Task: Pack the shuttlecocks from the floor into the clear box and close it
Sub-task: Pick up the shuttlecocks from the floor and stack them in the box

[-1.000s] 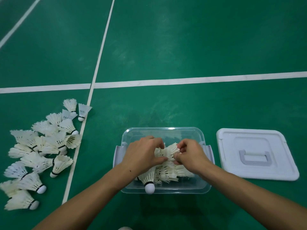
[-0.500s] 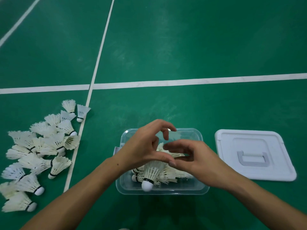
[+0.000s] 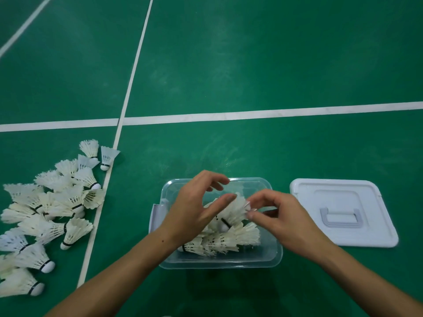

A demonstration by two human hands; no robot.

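White feathered shuttlecock (image 3: 231, 212) held over the clear box (image 3: 263, 259), tilted, cork end pointing down toward 7 o'clock. Right hand (image 3: 281, 216) pinches the feather skirt at its 3 o'clock edge with thumb and fingertips. Left hand (image 3: 194, 209) sits over the shuttlecock from 9 o'clock, fingers loosely curved and spread; thumb tip lies at the skirt, but firm contact can't be told. Box sits at centre-bottom on the green court floor (image 3: 251, 65) and already holds a small layer of shuttlecocks (image 3: 219, 242), lying on their sides toward its 6 o'clock wall.

Loose pile of shuttlecocks (image 3: 48, 213) still on the floor at 9 o'clock of the box, well apart, beyond a white court line (image 3: 100, 213). White lid (image 3: 343, 211) with a grey handle lies flat just beside the box at 3 o'clock.

Step in hand: placing one shuttlecock into the box, likely nesting it with those inside. Task looks early to middle, most of the pile unpacked, lid off.

Next move calls for lowering it among the others and letting go, light touch so feathers don't crush, then the left hand reaching to the 9 o'clock pile for more.
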